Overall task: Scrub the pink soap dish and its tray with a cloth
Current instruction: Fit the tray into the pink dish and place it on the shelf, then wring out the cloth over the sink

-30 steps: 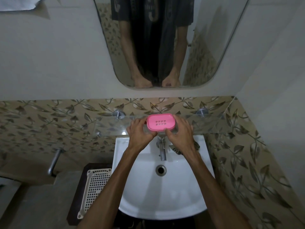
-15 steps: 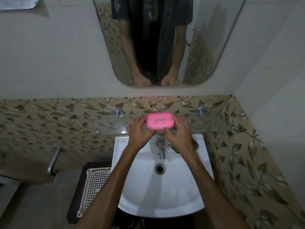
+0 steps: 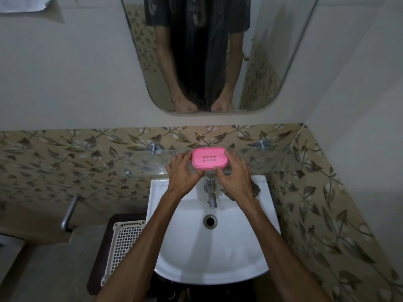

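A pink soap dish (image 3: pixel 209 158) with heart-shaped drain holes in its inner tray sits on the glass shelf (image 3: pixel 148 165) above the basin. My left hand (image 3: pixel 182 174) grips the dish's left end. My right hand (image 3: pixel 234 174) curls around its right end and front edge. A dark patterned cloth (image 3: pixel 255 189) lies on the basin's back right rim, partly hidden behind my right wrist.
A white washbasin (image 3: pixel 239 253) with a chrome tap (image 3: pixel 211 192) and drain (image 3: pixel 210 221) lies below the shelf. A white perforated basket (image 3: pixel 124 238) stands at the left on a dark stand. A mirror (image 3: pixel 272 62) hangs above; leaf-patterned tiles cover the walls.
Both hands stay on the soap dish on the shelf. The view has shifted slightly; the dish has barely moved.
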